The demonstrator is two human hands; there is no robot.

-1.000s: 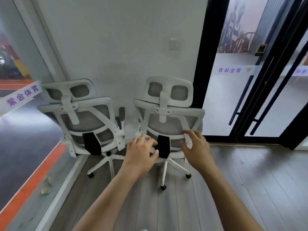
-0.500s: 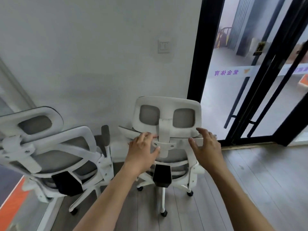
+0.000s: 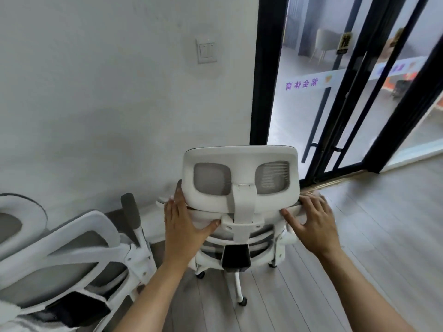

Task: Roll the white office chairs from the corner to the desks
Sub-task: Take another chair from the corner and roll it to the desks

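Looking at a plain white wall (image 3: pixel 107 104), slightly smudged low down, with a two-button light switch (image 3: pixel 206 51) mounted up high. Just right of that, a thick black door frame (image 3: pixel 262 68) and glass doors (image 3: pixel 299 121) with mirrored purple lettering (image 3: pixel 301 84) across the pane. Pale grey wood-plank floor (image 3: pixel 383 236) underfoot. Lit softly by daylight through the glass. Beyond it, a pale chair (image 3: pixel 323 43), too blurry for detail.

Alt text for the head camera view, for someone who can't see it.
The left hand and right hand grip the backrest top of a white office chair, seen from behind, below its headrest. A second white chair stands lower left; white wall ahead, glass doors right.
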